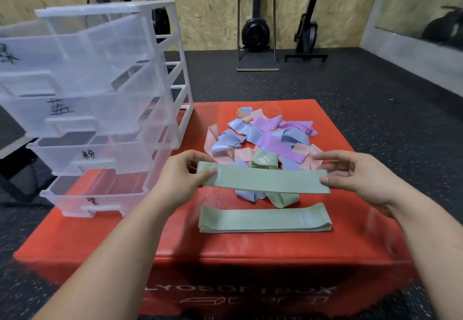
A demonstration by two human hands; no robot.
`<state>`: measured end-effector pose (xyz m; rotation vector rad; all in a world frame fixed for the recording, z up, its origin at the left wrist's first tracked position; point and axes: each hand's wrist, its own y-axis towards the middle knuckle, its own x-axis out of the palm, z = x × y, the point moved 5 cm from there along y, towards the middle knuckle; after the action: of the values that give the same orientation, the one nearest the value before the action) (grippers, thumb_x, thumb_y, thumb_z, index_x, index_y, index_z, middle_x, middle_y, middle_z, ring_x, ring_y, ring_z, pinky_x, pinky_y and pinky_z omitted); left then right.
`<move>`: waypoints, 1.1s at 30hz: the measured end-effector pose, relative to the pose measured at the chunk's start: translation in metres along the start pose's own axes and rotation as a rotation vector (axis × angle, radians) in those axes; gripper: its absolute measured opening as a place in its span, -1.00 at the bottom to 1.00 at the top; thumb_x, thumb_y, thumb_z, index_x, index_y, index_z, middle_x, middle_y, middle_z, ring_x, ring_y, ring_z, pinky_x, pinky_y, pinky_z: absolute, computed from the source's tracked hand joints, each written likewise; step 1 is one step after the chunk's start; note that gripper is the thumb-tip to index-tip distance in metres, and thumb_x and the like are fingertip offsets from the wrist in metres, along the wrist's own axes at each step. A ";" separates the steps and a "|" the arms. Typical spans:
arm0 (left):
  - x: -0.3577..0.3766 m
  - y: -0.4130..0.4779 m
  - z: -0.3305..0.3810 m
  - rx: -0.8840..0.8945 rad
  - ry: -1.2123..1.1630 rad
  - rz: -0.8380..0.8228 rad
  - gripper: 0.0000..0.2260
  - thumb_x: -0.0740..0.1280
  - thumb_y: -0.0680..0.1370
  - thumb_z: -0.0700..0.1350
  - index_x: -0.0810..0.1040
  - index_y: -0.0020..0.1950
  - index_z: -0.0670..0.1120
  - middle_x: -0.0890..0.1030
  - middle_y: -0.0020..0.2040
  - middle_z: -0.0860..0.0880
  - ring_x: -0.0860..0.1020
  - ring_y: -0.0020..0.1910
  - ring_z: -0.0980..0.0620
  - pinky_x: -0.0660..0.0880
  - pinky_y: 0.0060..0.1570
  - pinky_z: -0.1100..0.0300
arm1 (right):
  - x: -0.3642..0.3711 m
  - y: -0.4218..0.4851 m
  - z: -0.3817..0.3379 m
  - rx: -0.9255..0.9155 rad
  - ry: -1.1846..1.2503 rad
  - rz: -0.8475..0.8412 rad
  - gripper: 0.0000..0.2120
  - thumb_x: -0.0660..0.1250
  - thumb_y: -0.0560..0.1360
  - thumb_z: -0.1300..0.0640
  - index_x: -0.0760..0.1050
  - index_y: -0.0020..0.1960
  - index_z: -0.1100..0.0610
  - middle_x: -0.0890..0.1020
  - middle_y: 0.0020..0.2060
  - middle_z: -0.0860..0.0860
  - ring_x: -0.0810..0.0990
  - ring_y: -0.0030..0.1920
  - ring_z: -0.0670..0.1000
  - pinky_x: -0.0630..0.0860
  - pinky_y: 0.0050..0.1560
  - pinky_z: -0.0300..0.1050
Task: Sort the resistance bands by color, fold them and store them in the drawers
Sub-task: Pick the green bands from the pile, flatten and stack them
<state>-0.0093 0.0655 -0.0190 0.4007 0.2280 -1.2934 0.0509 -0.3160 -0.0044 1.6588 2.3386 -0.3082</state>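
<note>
On the left rear corner of the red foam box [100,239] stands a clear plastic drawer unit [184,86] in a white frame. Its stacked drawers are pulled out towards the person, each marked on the front in black handwriting, and they overhang the box's left edge. Just right of the lowest drawers, the left grip [180,172] pinches the left end of a green band [263,182], thumb on top and fingers under it. The band is a flat, matte woven strip, stretched straight. Its long axis runs left to right, about parallel with the box's front edge, and the right end sits slightly lower. It is held in the air above the near edge of a loose pile of bands [263,136]. That pile lies in the middle of the box towards its rear edge: soft, crumpled loops in blue, lilac, peach and green, tangled over one another. The held band hides part of it. Nearer the front edge lies a flat stack of green bands [265,219], edges lined up, pointing the same way. The right grip [355,172] pinches the band's right end between thumb and fingers. Behind, on the dark speckled floor [350,89], rowing machines [256,26] stand upright against a chipboard wall [213,6].
</note>
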 end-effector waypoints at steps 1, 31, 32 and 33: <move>-0.002 -0.006 0.003 0.007 -0.001 0.000 -0.88 0.58 0.52 -0.22 0.71 0.00 -0.06 0.73 -0.17 -0.01 0.64 -0.24 0.11 0.61 -0.22 0.23 | -0.002 -0.004 0.000 -0.014 0.013 0.034 -0.53 0.49 0.46 0.45 0.64 0.27 0.06 0.73 0.05 0.19 0.72 -0.03 -0.02 0.65 0.02 -0.24; 0.072 -0.081 0.075 0.210 -0.029 -0.297 -0.96 0.48 0.61 -0.20 0.69 0.04 -0.11 0.67 -0.25 0.02 0.63 -0.29 0.08 0.63 -0.16 0.05 | 0.107 -0.068 -0.031 -0.234 0.081 -0.138 -0.46 0.59 0.40 0.39 0.54 0.22 -0.04 0.70 0.03 0.08 0.71 -0.09 0.01 0.65 0.00 -0.04; 0.071 -0.079 0.077 0.197 -0.075 -0.273 -0.94 0.47 0.61 -0.24 0.69 0.08 -0.15 0.67 -0.23 -0.01 0.63 -0.29 0.08 0.62 -0.17 0.14 | 0.111 -0.067 -0.024 -0.201 0.054 -0.214 -0.44 0.58 0.41 0.38 0.52 0.27 -0.03 0.71 -0.01 0.07 0.67 -0.12 0.00 0.63 -0.02 -0.06; 0.069 -0.077 0.077 0.184 -0.097 -0.257 -0.90 0.45 0.62 -0.26 0.68 0.13 -0.18 0.67 -0.21 -0.03 0.64 -0.29 0.09 0.61 -0.16 0.21 | 0.114 -0.066 -0.016 -0.174 0.008 -0.280 -0.45 0.58 0.43 0.36 0.51 0.31 0.00 0.71 -0.09 0.01 0.62 -0.16 -0.02 0.59 -0.05 -0.08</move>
<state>-0.0698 -0.0444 0.0123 0.4753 0.0798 -1.5894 -0.0488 -0.2312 -0.0254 1.2575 2.5239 -0.1449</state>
